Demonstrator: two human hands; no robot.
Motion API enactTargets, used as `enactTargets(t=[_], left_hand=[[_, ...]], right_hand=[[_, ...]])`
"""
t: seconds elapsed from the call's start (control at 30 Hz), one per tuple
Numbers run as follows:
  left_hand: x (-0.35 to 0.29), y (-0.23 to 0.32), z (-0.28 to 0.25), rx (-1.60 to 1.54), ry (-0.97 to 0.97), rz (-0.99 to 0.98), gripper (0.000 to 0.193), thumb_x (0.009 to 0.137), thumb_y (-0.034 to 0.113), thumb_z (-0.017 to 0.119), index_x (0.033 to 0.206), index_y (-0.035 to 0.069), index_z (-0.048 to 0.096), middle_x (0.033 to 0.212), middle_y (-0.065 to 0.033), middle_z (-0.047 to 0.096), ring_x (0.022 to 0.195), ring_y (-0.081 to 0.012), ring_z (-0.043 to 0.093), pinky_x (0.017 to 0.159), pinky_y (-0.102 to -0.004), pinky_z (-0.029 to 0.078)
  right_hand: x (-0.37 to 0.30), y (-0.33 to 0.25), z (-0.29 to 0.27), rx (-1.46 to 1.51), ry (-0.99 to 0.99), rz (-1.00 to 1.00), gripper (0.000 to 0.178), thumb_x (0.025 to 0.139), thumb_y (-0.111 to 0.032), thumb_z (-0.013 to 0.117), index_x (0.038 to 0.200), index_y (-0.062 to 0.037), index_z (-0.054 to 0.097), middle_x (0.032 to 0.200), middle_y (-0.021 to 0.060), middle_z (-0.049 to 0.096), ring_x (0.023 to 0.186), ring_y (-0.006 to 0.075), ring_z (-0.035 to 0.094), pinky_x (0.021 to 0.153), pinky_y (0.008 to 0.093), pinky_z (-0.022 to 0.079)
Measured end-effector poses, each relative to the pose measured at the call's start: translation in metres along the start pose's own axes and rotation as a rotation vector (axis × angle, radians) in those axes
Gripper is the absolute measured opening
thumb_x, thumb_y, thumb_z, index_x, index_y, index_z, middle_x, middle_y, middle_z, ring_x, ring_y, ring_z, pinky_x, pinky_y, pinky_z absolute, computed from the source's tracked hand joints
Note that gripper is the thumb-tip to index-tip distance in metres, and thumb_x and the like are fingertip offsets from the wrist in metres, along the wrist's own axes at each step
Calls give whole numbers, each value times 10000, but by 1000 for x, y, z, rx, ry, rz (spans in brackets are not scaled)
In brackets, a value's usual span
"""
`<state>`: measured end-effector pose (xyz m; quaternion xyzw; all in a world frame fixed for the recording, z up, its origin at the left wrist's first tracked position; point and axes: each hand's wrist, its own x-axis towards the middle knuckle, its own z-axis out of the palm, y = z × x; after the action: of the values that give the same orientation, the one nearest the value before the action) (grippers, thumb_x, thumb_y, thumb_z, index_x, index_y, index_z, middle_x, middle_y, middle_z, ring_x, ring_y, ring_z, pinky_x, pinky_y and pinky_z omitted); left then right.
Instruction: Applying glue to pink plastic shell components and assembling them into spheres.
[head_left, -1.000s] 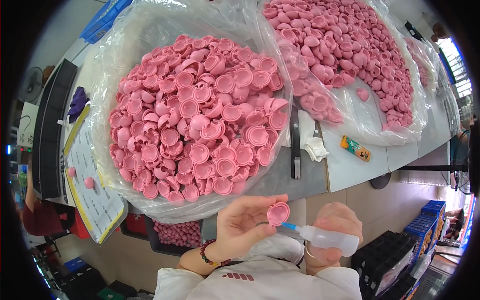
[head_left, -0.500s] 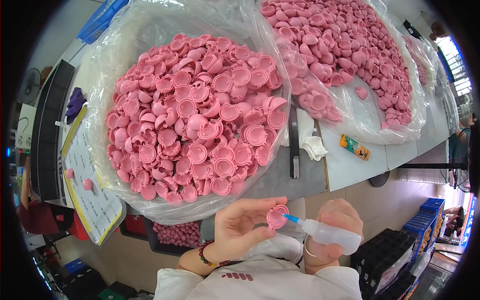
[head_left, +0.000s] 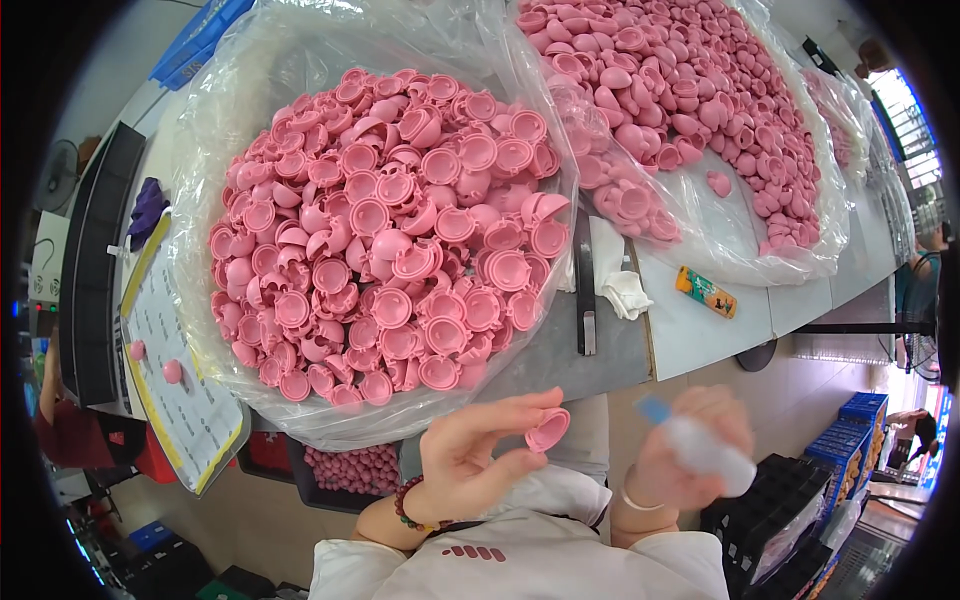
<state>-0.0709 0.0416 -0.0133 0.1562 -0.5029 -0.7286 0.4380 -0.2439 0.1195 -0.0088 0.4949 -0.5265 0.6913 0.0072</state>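
Table edge [head_left: 610,382] — open gap between pink shell [head_left: 548,430] and bottle [head_left: 708,453]

Grey table [head_left: 620,350]: plastic bags [head_left: 192,250] of pink shells [head_left: 391,307], white cloth [head_left: 626,294], small orange-green item [head_left: 706,292].

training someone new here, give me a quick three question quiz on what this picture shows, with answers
1. Which hand holds the squeeze bottle?
2. True or false: the bottle's blue tip is apart from the hand-held pink half-shell.
3. How many loose round pink pieces lie on the yellow-edged sheet at the left?

Key
1. The right hand.
2. True: a clear gap separates them, with the half-shell in the left hand.
3. Two.
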Motion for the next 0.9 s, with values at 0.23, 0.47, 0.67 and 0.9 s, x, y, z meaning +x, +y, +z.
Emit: enactTargets(t=[0.23, 0.47, 0.67, 0.9], left_hand=[[1, -7, -8, -572, -87, -272, 293, 798, 55, 604, 1036, 93, 437, 1159, -166, 521, 872, -288, 580, 749, -356, 458], [3, -7, -11, -863, -93, -376, 276, 804, 65, 597, 1037, 114, 458, 1150, -144, 532, 858, -285, 576, 720, -330, 446], [5, 0, -6, -670, -93, -293, 375, 744, 9, 650, 1074, 41, 475, 1111, -198, 518, 942, -263, 562, 789, -328, 474], [0, 4, 2, -143, -212, -170, 357, 693, -79, 654, 1018, -50, 508, 1094, -221, 507, 1002, -244, 541, 866, -337, 456]], right_hand=[[62, 62, -94, -456, 255, 341, 350, 838, -85, 537, 1131, 69, 423, 1068, 186, 550, 937, 187, 537, 818, 270, 421], [60, 89, -106, -531, 250, 324, 354, 791, -59, 608, 1091, 45, 452, 983, 112, 549, 870, 136, 520, 771, 248, 424], [65, 59, -83, -666, 417, -197, 356, 745, -13, 628, 1058, 46, 468, 906, 64, 513, 790, 141, 498, 734, 256, 426], [136, 77, 7, -659, -550, 4, 161, 747, -43, 597, 907, -22, 591, 882, 45, 598, 710, 108, 537, 558, 218, 396]])
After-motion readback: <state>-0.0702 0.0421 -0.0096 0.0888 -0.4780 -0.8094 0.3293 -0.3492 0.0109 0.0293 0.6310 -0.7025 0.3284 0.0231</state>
